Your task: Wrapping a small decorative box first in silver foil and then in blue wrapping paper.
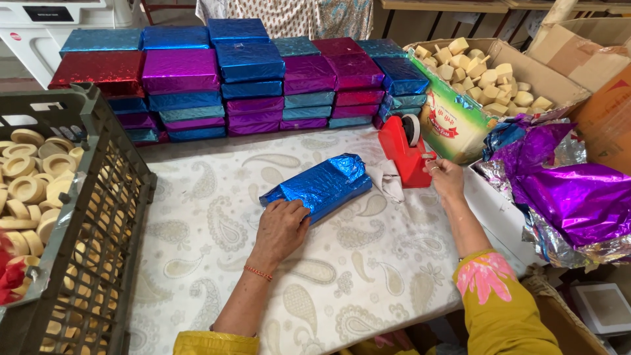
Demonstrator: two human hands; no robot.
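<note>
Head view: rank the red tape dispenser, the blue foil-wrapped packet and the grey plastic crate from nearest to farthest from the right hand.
1. Red tape dispenser: touching the right hand.
2. Blue foil-wrapped packet: centre of the cloth, under the left hand.
3. Grey plastic crate: far left edge.

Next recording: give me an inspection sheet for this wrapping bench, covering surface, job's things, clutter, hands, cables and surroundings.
Surface: table under a pale paisley cloth.
Job's things: blue foil-wrapped packet lying flat mid-table; red tape dispenser beside it.
Clutter: loose purple foil sheets heaped at the right.
Hands: left hand pressing on the near end of the packet; right hand at the dispenser, seemingly at the tape.
Cables: nothing seen.
Surroundings: stacks of wrapped boxes in blue, purple and red at the back; dark crate of pale round pieces at the left; cardboard box of pale blocks at the right.
</note>
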